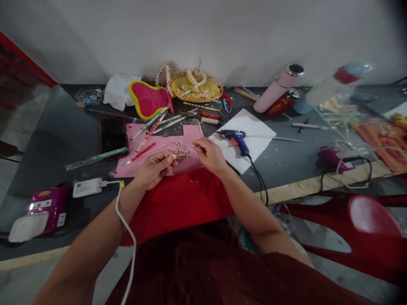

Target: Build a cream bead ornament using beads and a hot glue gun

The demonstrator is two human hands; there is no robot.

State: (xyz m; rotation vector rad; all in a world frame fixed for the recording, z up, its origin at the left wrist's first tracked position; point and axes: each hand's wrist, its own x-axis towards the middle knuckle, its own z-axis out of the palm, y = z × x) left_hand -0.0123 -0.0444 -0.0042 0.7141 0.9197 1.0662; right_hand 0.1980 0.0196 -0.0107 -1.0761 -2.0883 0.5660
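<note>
My left hand (155, 170) is closed, pinching a small cream-coloured piece (174, 157) between thumb and forefinger. To its right, my right hand (210, 156) has its fingertips drawn together; whatever they hold, if anything, is too small to make out. Between the hands lies a loose pile of small pale pieces (182, 151) on a pink sheet (127, 168). A blue glue gun (235, 137) rests on white paper (256, 123) just right of my right hand. Red cloth (181, 203) covers the table's front edge below both hands.
Behind the pink sheet stand a yellow basket (199, 98) and a red heart-like shape with yellow edging (149, 99). A phone (113, 135) lies left. At right are a pink flask (275, 90), a red can (284, 103) and a red chair (359, 228). A white cable (127, 226) crosses my left forearm.
</note>
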